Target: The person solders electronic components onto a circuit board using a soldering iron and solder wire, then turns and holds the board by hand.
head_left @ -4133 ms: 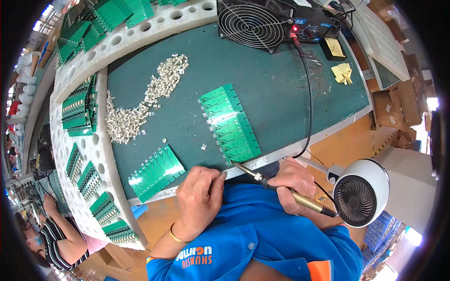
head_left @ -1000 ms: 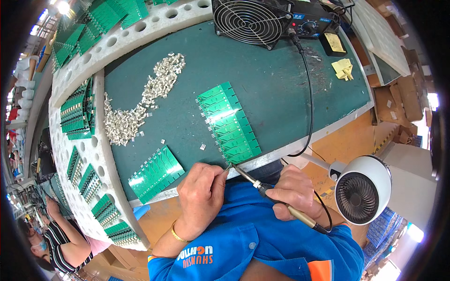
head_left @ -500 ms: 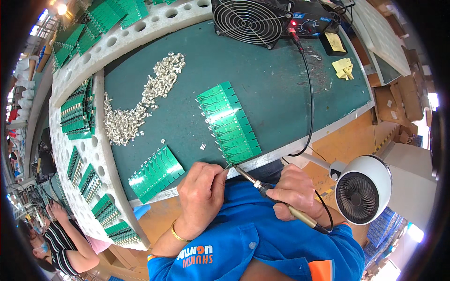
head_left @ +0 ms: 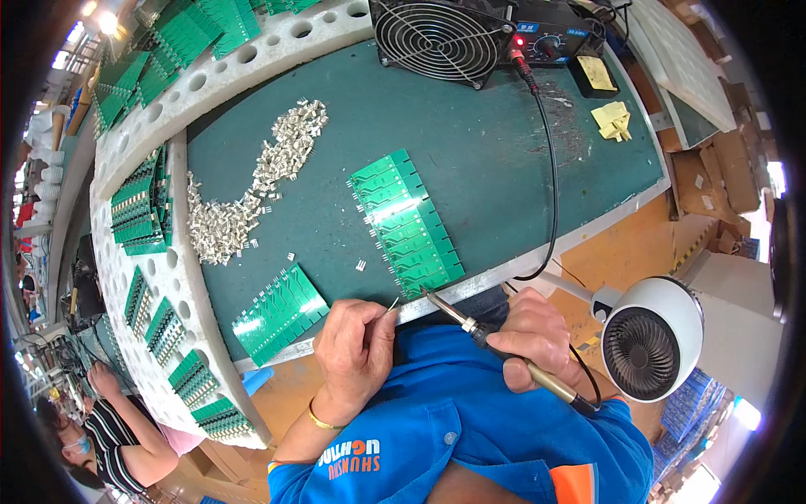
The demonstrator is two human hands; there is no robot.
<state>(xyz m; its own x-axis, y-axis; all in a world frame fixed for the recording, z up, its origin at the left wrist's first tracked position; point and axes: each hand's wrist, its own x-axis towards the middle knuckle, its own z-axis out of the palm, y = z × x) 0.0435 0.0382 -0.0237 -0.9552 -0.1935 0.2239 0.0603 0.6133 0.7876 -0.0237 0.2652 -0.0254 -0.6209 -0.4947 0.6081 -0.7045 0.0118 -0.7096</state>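
My right hand grips a soldering iron by its handle, and the iron's tip lies at the near edge of a green circuit board panel. Small white connectors line the left edge of that panel. Left of the tip, my left hand pinches a thin solder wire, its end a short way from the iron. A second green panel lies to the left, near the table's front edge. Two loose white connectors rest between the panels.
A long pile of white connectors covers the table's left part. White foam racks hold several green boards. At the back stand a black fan, a soldering station and a sponge holder. A white fan stands right; another person sits left.
My left hand has drawn back to the left with the solder wire, away from the iron's tip. The soldering iron has shifted slightly to the right.
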